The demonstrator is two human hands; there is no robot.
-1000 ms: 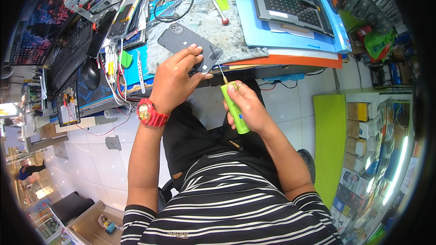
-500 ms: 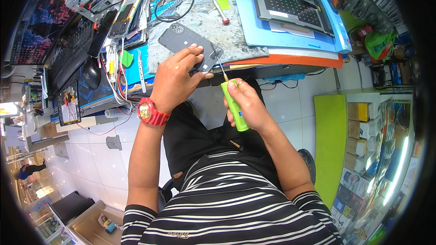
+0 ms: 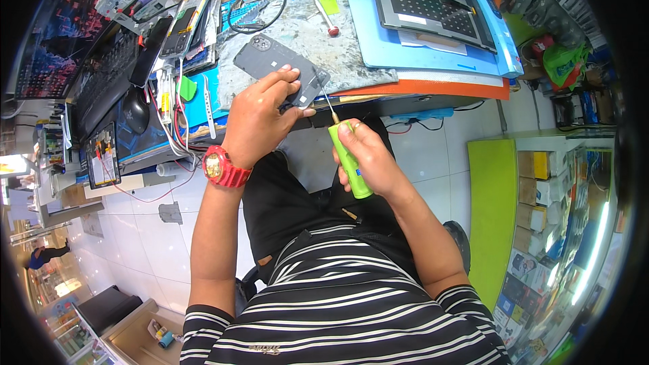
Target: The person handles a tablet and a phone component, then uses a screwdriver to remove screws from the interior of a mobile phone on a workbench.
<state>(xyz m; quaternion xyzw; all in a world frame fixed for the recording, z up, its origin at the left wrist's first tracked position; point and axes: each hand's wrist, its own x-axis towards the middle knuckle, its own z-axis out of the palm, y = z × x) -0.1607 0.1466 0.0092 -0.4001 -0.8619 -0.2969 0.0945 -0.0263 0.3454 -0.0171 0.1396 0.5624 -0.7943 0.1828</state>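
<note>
A dark grey smartphone point(image 3: 270, 57) lies slanted at the front edge of the bench, its back and camera block facing up. My left hand point(image 3: 260, 115) grips the phone's near end, fingers on top and thumb along the lower side. My right hand point(image 3: 370, 155) is wrapped round the bright green handle of a pen-like tool point(image 3: 349, 163) with a thin metal shaft. The shaft points up and left to the phone's right end and appears to touch it; the exact contact is too small to tell. A red watch point(image 3: 226, 166) sits on my left wrist.
A grey stained work mat point(image 3: 365, 61) lies under the phone's far part. Behind it is a red-ended tool point(image 3: 332, 30). A dark perforated panel point(image 3: 433, 10) rests on a blue folder at right. Tweezers point(image 3: 209, 105), cables and a mouse point(image 3: 136, 109) stand left.
The phone and both hands stay nearly in place. The green tool has shifted very slightly left, its tip still at the phone's right end.
</note>
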